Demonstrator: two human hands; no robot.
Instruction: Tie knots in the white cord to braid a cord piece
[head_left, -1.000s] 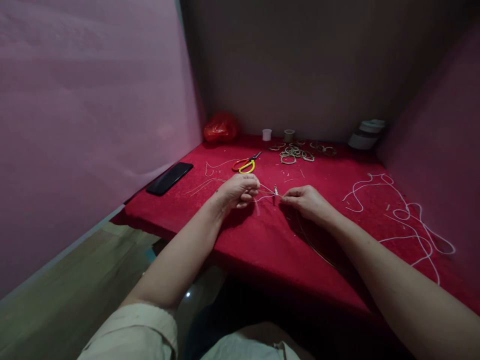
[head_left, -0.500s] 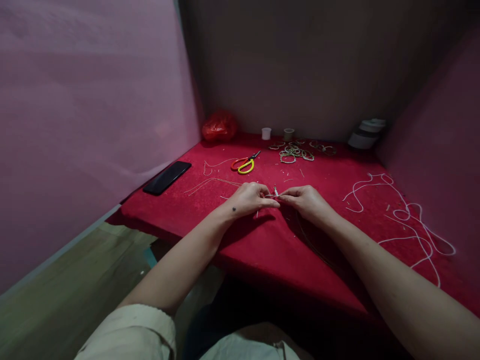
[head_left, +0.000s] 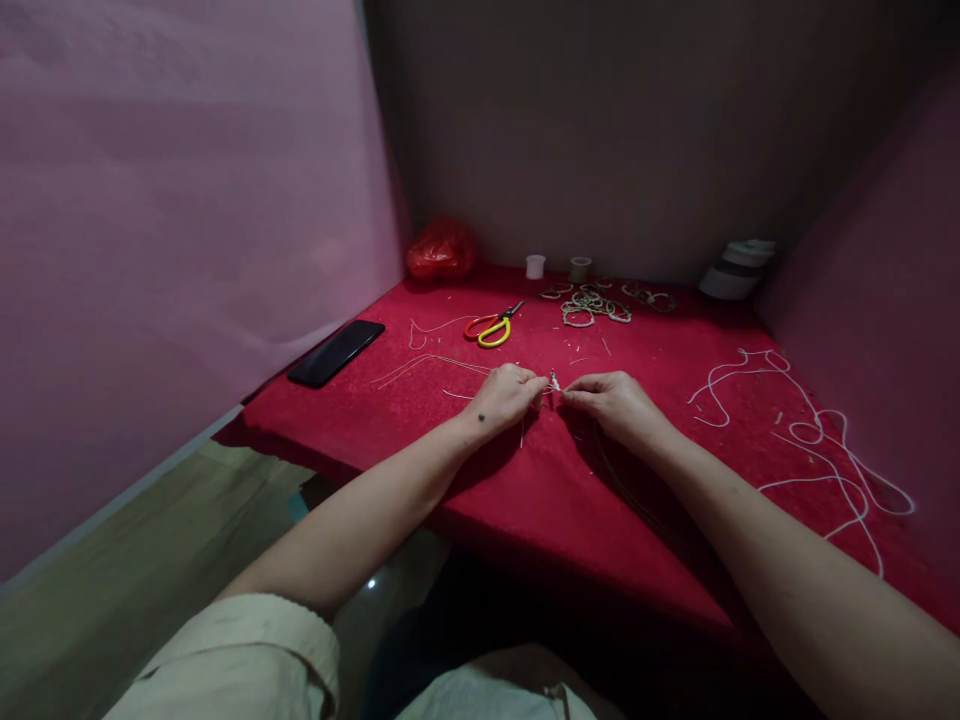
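Note:
Both hands meet near the middle of the red cloth. My left hand [head_left: 510,395] is closed, its thumb and fingers pinching thin cord just left of a small knotted white piece [head_left: 555,382]. My right hand [head_left: 615,400] pinches cord at the right side of that piece. The knotted piece stands up a little between the fingertips. Pale strands [head_left: 457,362] trail left from my left hand across the cloth, and a darker cord [head_left: 626,490] runs down from below my right hand toward the front edge.
Scissors [head_left: 495,330] with red and yellow handles lie beyond my left hand. A phone [head_left: 336,353] is at the left edge, a red bag [head_left: 442,250] behind. Two spools [head_left: 580,268], knotted loops [head_left: 589,307], a jar [head_left: 737,270] and loose white cord [head_left: 817,430] are also there.
My left hand has turned and its fingers have drawn in around the cord; its thumb no longer stretches out toward my right hand. My right hand has barely moved.

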